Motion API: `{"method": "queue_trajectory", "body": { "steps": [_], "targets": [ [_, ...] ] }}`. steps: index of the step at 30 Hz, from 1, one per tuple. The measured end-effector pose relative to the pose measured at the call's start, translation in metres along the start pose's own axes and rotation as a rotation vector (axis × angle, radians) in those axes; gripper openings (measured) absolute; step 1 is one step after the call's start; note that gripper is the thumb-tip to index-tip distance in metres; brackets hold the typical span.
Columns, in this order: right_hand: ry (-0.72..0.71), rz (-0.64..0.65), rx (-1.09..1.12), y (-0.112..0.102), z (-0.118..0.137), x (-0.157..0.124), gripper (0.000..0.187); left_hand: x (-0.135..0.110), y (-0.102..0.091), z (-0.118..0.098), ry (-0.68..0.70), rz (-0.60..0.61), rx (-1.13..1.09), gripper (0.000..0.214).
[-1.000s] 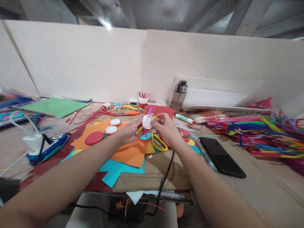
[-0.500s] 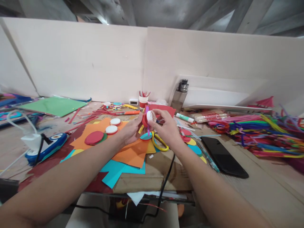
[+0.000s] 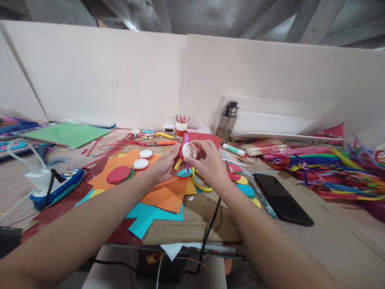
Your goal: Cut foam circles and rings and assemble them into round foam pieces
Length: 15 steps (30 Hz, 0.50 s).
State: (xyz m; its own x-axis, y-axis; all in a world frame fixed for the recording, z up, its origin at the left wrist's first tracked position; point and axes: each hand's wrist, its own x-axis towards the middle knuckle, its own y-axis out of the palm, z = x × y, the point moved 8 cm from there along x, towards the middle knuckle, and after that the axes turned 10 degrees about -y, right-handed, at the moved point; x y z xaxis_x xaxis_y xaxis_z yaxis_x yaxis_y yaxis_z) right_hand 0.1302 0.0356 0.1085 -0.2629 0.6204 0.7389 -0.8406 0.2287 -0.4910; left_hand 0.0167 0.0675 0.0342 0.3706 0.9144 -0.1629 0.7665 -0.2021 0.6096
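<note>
Between my two hands is a small round white disc with a red rim (image 3: 189, 151), its face marked with reddish lines. My left hand (image 3: 168, 162) is closed on its left side, where a yellow strip (image 3: 177, 164) and a purple strip (image 3: 187, 166) stick out. My right hand (image 3: 209, 160) pinches the disc from the right with thumb and fingers. Just below lie a blue paper circle (image 3: 184, 173) and yellow-handled scissors (image 3: 202, 184), partly hidden. Two similar white discs with red rims, one nearer (image 3: 140, 164) and one farther (image 3: 146, 154), rest on orange paper (image 3: 164, 197).
Red paper circles (image 3: 118, 174) lie left; more coloured circles (image 3: 246, 190) lie right. A black phone (image 3: 282, 198), a glue stick (image 3: 234, 149) and pipe cleaners (image 3: 337, 168) are to the right. A power strip (image 3: 60, 188) sits left; a bottle (image 3: 227, 122) stands behind. A black cable (image 3: 212, 228) crosses the front edge.
The disc in my hands has turned so that its white, marked face shows toward me. Both hands have stayed in nearly the same place.
</note>
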Motion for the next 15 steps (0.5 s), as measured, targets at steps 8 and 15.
{"method": "queue_trajectory", "body": {
  "steps": [8, 15],
  "targets": [
    [-0.044, 0.025, -0.094, 0.002, 0.0, 0.0, 0.035, -0.002, 0.001, -0.002, 0.003, 0.0, 0.015, 0.023],
    [-0.123, 0.009, -0.185, 0.01, 0.004, -0.004, 0.044, -0.005, 0.016, -0.002, 0.093, 0.172, 0.14, 0.014]
  ]
}}
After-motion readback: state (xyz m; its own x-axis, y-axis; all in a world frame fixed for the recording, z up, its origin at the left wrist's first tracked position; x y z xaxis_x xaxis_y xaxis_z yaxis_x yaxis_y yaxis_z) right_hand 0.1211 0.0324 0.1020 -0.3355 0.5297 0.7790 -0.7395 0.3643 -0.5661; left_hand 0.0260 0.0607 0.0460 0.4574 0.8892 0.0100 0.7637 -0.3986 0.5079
